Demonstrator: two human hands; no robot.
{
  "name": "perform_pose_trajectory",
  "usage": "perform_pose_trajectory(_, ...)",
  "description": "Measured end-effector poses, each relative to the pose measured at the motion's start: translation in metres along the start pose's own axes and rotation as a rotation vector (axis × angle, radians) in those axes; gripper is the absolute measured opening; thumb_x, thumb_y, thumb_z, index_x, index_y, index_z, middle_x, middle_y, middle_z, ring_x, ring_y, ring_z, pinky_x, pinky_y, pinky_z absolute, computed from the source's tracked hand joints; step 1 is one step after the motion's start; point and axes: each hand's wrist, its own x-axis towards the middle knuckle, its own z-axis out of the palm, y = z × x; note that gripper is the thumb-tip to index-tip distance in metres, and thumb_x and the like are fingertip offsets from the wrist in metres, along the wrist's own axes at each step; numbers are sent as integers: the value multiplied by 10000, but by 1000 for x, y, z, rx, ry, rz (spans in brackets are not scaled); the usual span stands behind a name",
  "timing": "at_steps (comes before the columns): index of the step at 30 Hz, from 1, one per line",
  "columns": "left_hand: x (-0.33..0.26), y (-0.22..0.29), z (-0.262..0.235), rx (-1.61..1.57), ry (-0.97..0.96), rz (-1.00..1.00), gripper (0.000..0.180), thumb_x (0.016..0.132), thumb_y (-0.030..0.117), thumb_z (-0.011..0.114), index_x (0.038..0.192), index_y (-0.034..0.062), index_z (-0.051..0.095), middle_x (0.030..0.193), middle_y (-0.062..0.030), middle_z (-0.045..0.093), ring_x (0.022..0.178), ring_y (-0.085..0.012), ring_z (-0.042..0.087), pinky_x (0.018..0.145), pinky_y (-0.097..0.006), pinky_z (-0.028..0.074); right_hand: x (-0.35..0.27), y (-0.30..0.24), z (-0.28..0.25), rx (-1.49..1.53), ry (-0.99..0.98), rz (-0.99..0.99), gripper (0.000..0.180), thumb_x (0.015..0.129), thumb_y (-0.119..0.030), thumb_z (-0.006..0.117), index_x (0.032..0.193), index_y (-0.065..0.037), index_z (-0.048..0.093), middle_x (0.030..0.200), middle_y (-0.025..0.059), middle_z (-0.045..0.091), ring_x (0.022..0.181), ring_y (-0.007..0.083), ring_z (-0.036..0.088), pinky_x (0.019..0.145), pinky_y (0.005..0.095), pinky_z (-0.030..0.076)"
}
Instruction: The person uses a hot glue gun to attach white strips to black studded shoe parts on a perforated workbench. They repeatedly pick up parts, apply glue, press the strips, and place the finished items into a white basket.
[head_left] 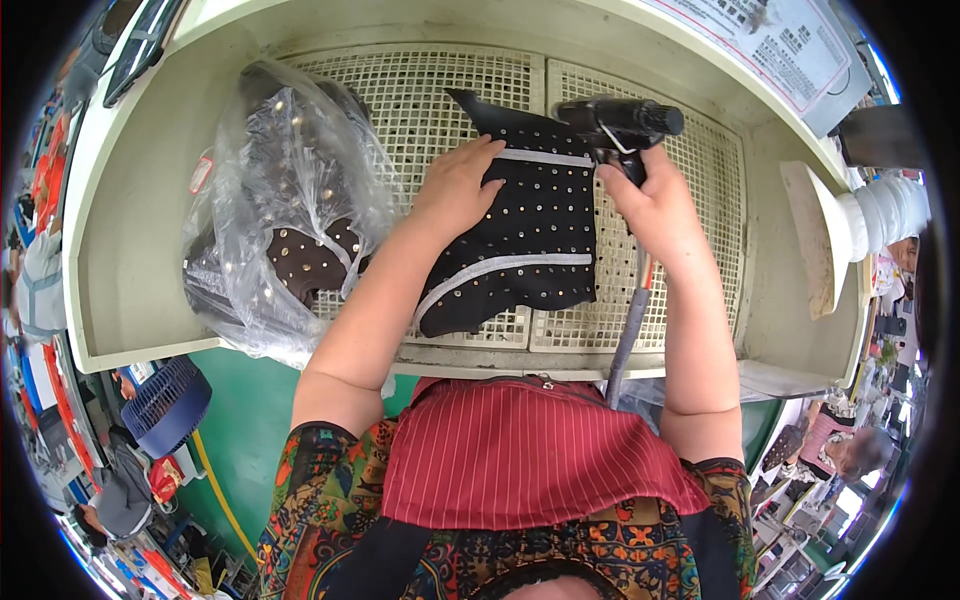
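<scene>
A black studded fabric piece (530, 235) with pale trim bands lies flat on the perforated grid worktop (420, 90). My left hand (455, 185) presses down on its upper left part, fingers spread. My right hand (650, 205) grips the handle of a black gun-shaped tool (620, 122), whose body points across the top right corner of the fabric. A grey hose (625, 340) hangs from the handle toward my body.
A clear plastic bag (285, 210) full of dark studded pieces sits on the left of the worktop. Cream walls enclose the booth on three sides. A blue fan (165, 405) stands on the floor at lower left. Other people work at the right edge.
</scene>
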Motion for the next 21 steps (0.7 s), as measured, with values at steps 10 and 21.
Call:
perform_pose_trajectory(10, -5, 15, -25, -46, -20, -142, 521, 849, 187, 608, 1334, 87, 444, 1406, -184, 397, 1300, -344, 376, 1069, -383, 321, -42, 16, -47, -103, 106, 106, 376, 822, -154, 615, 1140, 25, 527, 847, 159, 639, 775, 247, 610, 744, 342, 471)
perform_pose_trajectory(21, -109, 61, -69, -68, 61, -160, 575, 816, 166, 637, 1335, 34, 429, 1407, -204, 388, 1307, -348, 372, 1074, -412, 294, -125, 26, -52, -216, -24, 188, 357, 809, -165, 632, 1100, 20, 538, 869, 213, 627, 784, 371, 605, 731, 404, 475)
